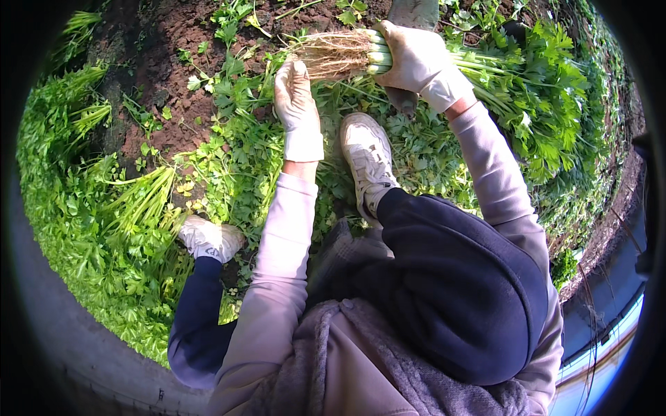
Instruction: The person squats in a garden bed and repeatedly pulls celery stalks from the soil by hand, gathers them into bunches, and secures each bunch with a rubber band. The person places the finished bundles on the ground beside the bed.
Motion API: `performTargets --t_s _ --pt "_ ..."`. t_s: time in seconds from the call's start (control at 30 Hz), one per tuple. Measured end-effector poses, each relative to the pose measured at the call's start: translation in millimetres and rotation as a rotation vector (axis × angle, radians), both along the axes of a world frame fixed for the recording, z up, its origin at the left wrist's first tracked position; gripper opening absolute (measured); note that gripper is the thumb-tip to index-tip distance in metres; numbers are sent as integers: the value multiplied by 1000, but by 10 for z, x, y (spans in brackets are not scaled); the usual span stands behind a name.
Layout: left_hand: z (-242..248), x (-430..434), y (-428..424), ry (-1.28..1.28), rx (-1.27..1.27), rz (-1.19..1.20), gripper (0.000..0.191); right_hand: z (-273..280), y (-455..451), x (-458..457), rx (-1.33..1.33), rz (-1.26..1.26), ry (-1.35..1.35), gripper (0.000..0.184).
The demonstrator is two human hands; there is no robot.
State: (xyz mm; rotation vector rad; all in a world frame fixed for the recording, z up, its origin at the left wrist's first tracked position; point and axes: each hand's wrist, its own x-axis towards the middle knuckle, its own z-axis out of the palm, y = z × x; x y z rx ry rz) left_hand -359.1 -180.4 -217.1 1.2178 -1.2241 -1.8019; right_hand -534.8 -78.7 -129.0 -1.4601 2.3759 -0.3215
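My right hand, in a pale soiled glove, grips a bunch of celery around the base of its stalks. The pale stalk bases and the long brown roots point left, and the leafy tops spread out to the right. My left hand, gloved alike, has its thumb and fingers closed at the tips of the roots. Beneath my right hand, a flat grey object shows at two ends; its middle is hidden.
Standing celery fills the left side. Bare brown soil lies at the upper left, and loose leaves cover the ground around my white shoes. A pale wall curves along the lower left; thin twigs stand at right.
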Motion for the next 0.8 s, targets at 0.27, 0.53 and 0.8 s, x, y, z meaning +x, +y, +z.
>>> performTargets --t_s 0.27,0.53,0.8 --pt "13 -794 154 567 318 -136 65 -71 20 -72 -20 -1 26 59" --pt "-154 -937 259 584 42 6 55 20 -140 -170 122 65 -62 60" --pt "-19 -836 280 463 170 -7 84 -142 52 259 -214 -94 120 35"
